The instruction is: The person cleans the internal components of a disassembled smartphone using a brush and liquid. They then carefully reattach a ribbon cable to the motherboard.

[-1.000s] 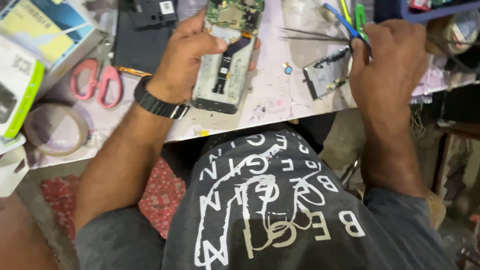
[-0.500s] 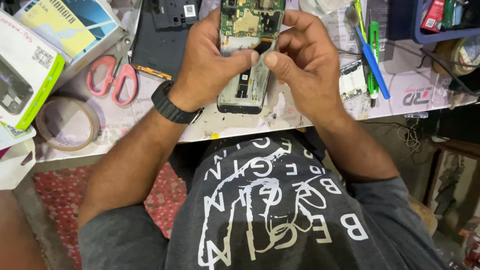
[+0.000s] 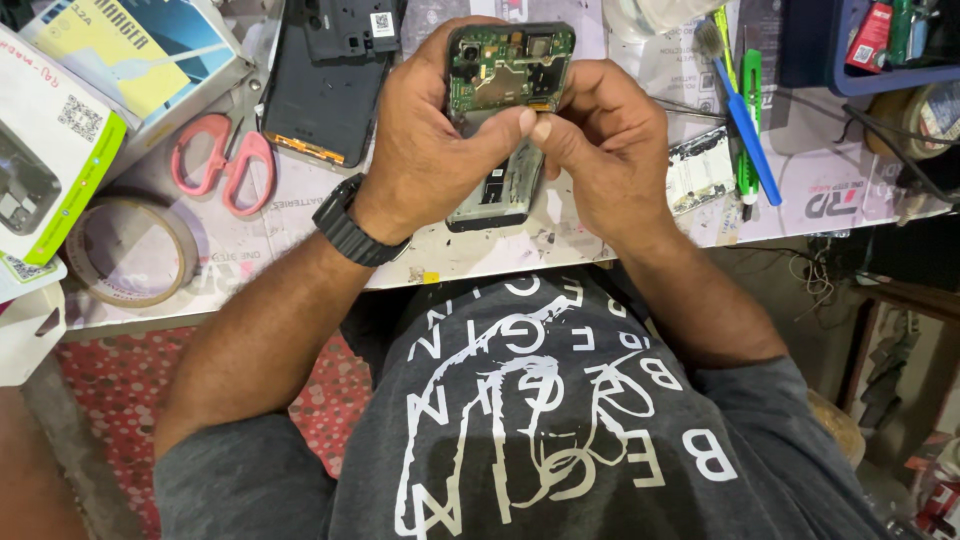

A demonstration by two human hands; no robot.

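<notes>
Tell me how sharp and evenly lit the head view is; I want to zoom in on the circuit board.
Head view: the opened phone and both hands, left hand and right hand, are sharp with no motion blur; light is soft and even, with no glare on the board; the hands shade the phone's lower half; the floor at right falls dark; edges bend slightly from the wide lens.
</notes>
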